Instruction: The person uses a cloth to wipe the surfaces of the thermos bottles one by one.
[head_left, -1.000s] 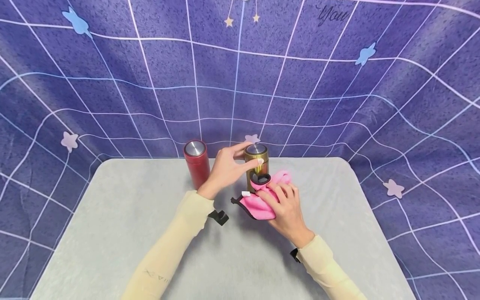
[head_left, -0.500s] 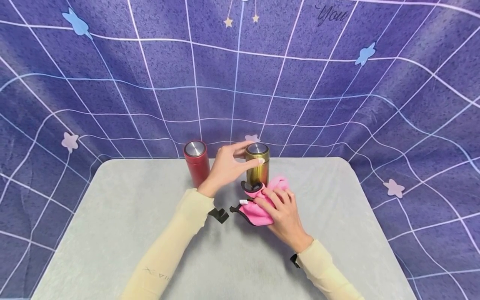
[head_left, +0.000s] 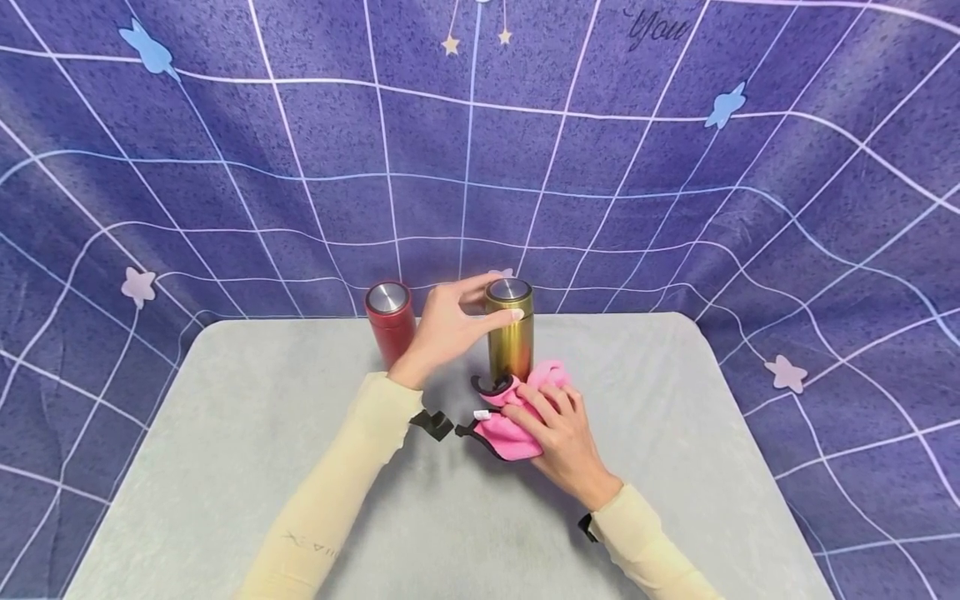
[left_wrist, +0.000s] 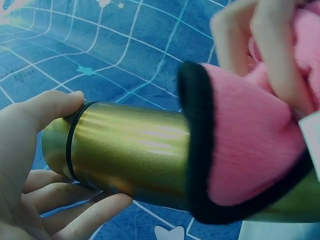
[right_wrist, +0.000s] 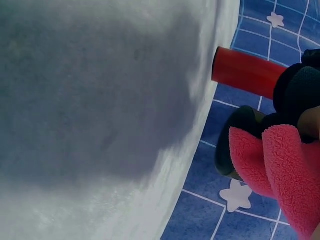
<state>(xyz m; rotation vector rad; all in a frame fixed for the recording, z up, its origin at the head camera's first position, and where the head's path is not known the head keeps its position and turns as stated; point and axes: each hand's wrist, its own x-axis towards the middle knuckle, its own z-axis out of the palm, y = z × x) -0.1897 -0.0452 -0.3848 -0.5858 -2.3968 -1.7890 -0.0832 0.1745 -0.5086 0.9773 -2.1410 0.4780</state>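
A gold thermos (head_left: pixel 512 342) with a silver-topped lid stands upright near the table's far edge. My left hand (head_left: pixel 444 327) grips it round the top, thumb on the near side by the dark ring under the lid, as the left wrist view shows. In my right hand (head_left: pixel 567 442) is a pink fleecy cloth (head_left: pixel 512 438) with black edging and a small white tag. The cloth (left_wrist: pixel 250 135) overlaps the lower part of the thermos (left_wrist: pixel 132 150) in the left wrist view. The right wrist view shows the cloth's pink folds (right_wrist: pixel 287 170) against the dark bottom end of the thermos.
A red thermos (head_left: pixel 390 329) with a silver-topped lid stands left of the gold one, partly behind my left forearm. The pale grey table (head_left: pixel 247 400) ends just behind both. A purple-blue curtain (head_left: pixel 420 200) with a line grid and stars hangs at the back and sides.
My right hand and the pink cloth have moved down the gold thermos and slightly left, baring more of its body. The left hand keeps its grip near the top.
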